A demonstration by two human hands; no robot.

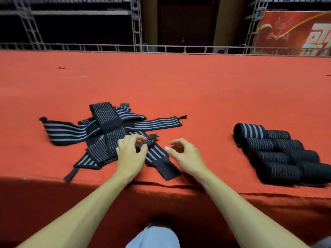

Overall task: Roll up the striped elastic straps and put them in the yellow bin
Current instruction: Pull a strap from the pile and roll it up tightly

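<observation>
The left hand (131,151) pinches a black, grey-striped strap (142,144) on the pile (107,120), and the right hand (182,153) hangs loose just beside it, holding nothing.

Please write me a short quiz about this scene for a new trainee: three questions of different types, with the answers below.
1. True or false: the rolled straps lie to the right of the loose straps.
2. Which hand pinches a strap end?
3. The right hand is: A) holding a roll; B) empty, with fingers loosely curled; C) out of view.

Key: 1 true; 2 the left hand; 3 B.
</observation>
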